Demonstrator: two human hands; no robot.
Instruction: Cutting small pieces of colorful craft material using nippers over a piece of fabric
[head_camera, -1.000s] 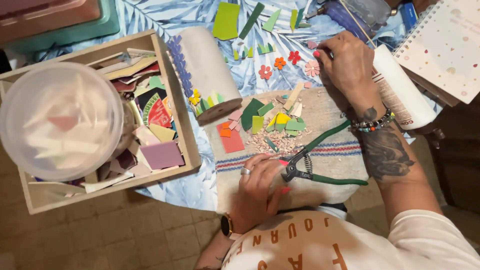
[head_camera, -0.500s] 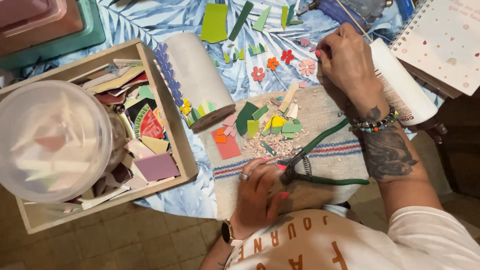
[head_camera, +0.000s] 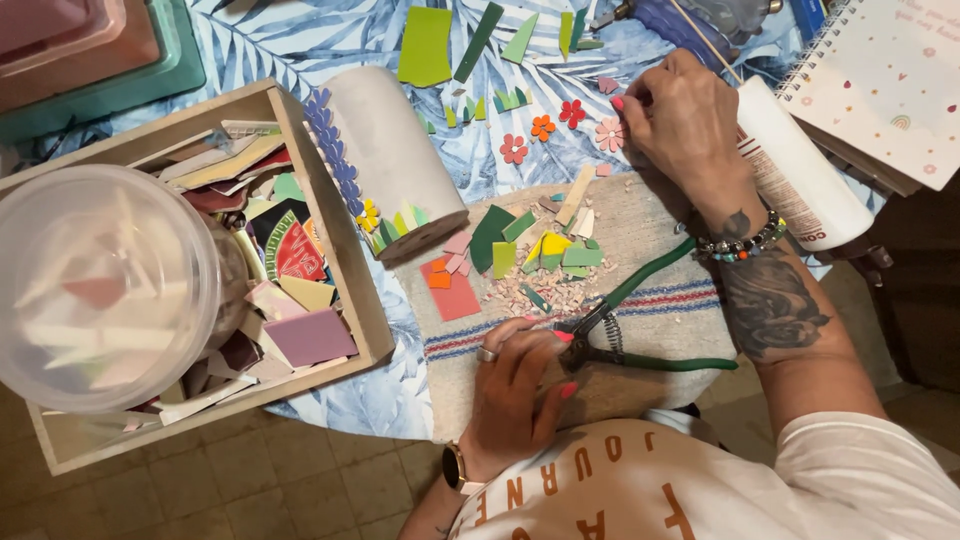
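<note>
Left: clear tub (head_camera: 100, 285) atop my wooden box (head_camera: 330, 240) of tile scraps, kept within reach. Grey half-pipe (head_camera: 385, 160), its edge lined with blue and green pieces. Centre: my left hand (head_camera: 520, 385) on the towel (head_camera: 650, 300), grip curled by the jaws of the green-handled nippers (head_camera: 625, 320); whether it holds a chip I cannot tell. Coloured shards (head_camera: 520, 250) lie sorted above. Right: my right hand (head_camera: 685, 125), grip pinched narrow near the pink flower (head_camera: 609, 134); fingertips hidden. White glue bottle (head_camera: 800, 180) partly covered by my wrist.
</note>
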